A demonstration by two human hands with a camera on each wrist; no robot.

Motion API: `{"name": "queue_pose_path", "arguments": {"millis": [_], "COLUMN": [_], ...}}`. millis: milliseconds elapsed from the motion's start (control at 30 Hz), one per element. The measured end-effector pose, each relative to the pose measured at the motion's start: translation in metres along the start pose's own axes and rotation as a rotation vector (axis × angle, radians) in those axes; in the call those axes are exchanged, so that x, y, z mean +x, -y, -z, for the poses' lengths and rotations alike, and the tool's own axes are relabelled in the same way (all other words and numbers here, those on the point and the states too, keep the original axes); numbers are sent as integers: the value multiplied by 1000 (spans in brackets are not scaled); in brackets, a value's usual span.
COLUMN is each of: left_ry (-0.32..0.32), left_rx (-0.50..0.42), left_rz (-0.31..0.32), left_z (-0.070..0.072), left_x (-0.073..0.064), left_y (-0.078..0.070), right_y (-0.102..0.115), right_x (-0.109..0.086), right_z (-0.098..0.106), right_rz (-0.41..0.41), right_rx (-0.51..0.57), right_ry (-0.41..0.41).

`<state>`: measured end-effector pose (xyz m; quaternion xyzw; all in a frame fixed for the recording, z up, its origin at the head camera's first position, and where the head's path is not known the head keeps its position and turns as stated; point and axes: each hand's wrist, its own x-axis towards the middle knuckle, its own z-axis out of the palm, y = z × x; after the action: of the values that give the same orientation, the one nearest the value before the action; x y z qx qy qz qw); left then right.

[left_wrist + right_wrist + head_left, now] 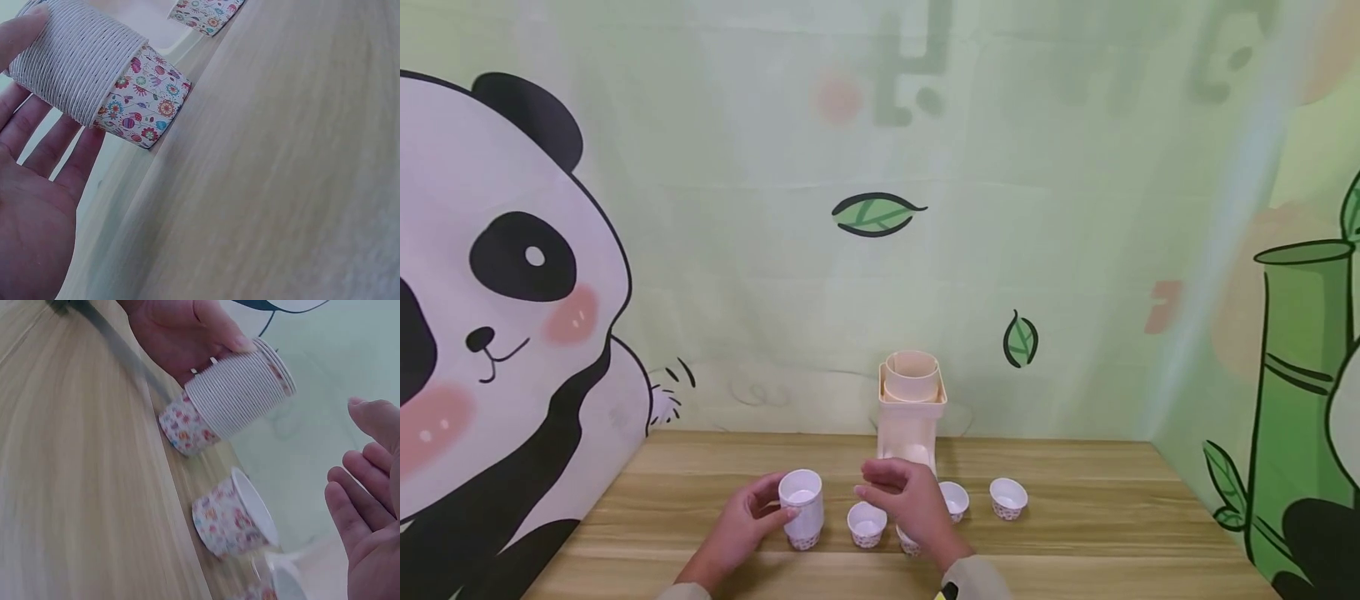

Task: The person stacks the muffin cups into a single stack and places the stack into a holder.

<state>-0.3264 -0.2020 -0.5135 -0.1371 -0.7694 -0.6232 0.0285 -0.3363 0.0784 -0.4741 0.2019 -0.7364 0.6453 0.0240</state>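
The left hand (743,521) is grasping the stack (802,512) of paper cups, with the thumb on one side and the fingers on the other. The stack stands upright on the worktop (1075,567), and its lowest cup shows a colourful flower pattern under many white rims. The right hand (919,504) is released; its fingers are extended and it holds nothing, being in the air over the single cups. Of these, the first cup (867,527) stands just beside the stack, on its right. A second cup (909,547) is partly hidden under the right hand, a third cup (956,500) is just behind this hand, and a fourth cup (1008,499) stands farthest to the right. All four are upright, with their mouths up. Behind them there is a pink stand (904,429), near the backdrop (737,250) with a painted panda (587,383).
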Motion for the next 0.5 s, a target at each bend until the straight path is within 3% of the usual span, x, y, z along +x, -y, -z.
{"name": "queue_pose_path", "arguments": {"millis": [267, 500], "left_ry": [-11, 1], "left_rx": [21, 18], "left_rz": [7, 7], "left_z": [0, 1], "left_x": [0, 1], "left_y": [1, 3], "right_y": [-5, -11], "right_x": [-15, -24], "right_z": [26, 49], "right_rz": [36, 37], "right_rx": [-79, -85], "right_ry": [-93, -215]}}
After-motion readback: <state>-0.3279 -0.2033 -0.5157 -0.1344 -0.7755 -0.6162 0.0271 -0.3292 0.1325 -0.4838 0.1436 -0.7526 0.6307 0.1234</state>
